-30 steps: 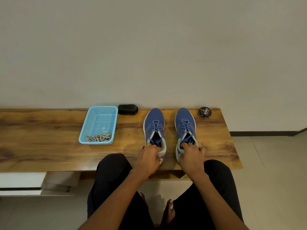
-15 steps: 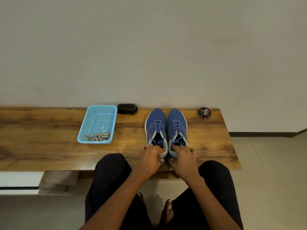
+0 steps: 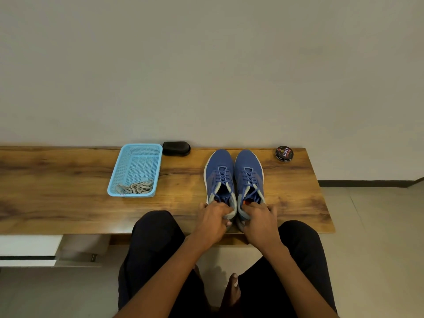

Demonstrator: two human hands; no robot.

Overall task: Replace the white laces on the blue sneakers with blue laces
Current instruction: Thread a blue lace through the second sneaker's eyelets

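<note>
Left hand (image 3: 214,218): gripping heel collar of left blue knit sneaker (image 3: 219,177).
Right hand (image 3: 259,219): gripping heel collar of right blue knit sneaker (image 3: 249,174).
Sneakers: standing side by side, touching, on wooden tabletop (image 3: 57,191), wearing blue laces (image 3: 222,177).
White laces (image 3: 135,187): lying bunched in light blue plastic mesh basket (image 3: 135,168).

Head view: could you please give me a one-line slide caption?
Both hands, left and right, hold the heels of blue-laced sneakers side by side on the table.
</note>
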